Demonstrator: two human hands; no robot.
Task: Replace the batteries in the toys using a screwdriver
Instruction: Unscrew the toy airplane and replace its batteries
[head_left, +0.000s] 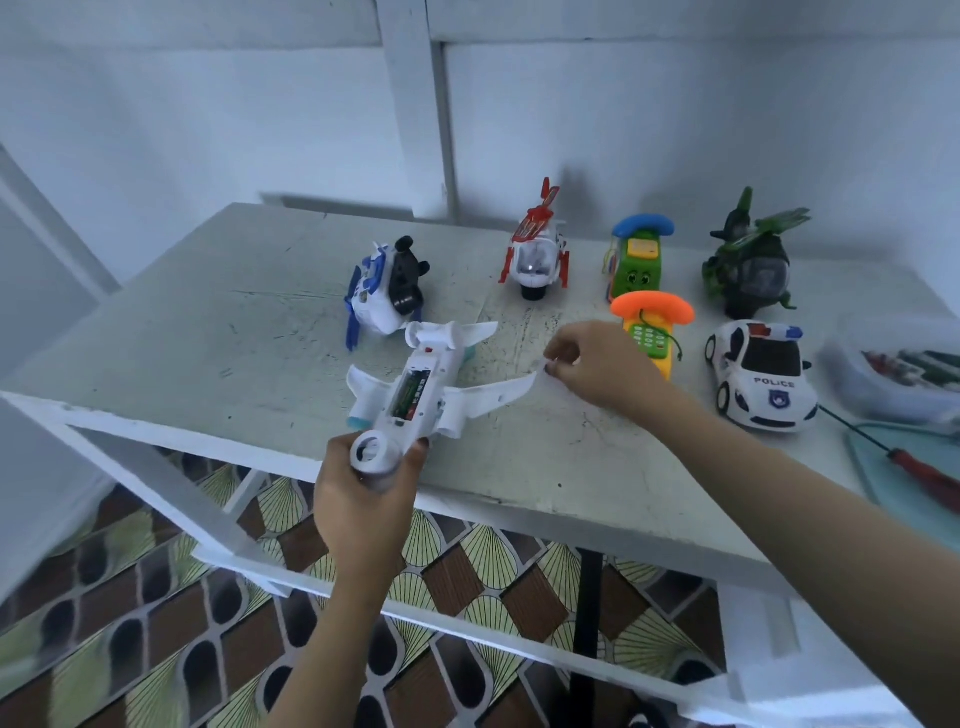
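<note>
White plastic, belly up: the toy plane (434, 364) sits in the air over the near edge of the desk (208, 338), nose toward me and tail pointing at the wall. Its battery bay is uncovered, and I can see green-labelled batteries (410, 397) lying in the slot along the fuselage.

My left hand (363, 499) comes up from below the desk edge and grips the plane's rounded nose, fingers wrapped round it. My right hand (597, 369) reaches in from the right and pinches the tip of the plane's outstretched wing between thumb and forefinger, the other fingers curled above.

Just behind the tail, a blue-and-white helicopter (382, 301) lies tipped on its side. Further back stands a red-and-white helicopter (535, 260), then a green toy phone (636, 260) with a blue handset, and a dark green helicopter (748, 265) at the far right. Nearer me, an orange-and-yellow toy phone (652, 332) lies partly behind my right hand, with a white police car (761, 376) beside it.

At the right edge a screwdriver (924, 478) with a red handle rests on a teal mat (883, 467), and a clear tub (852, 374) sits blurred behind it. Below the desk I see patterned floor (156, 649).
</note>
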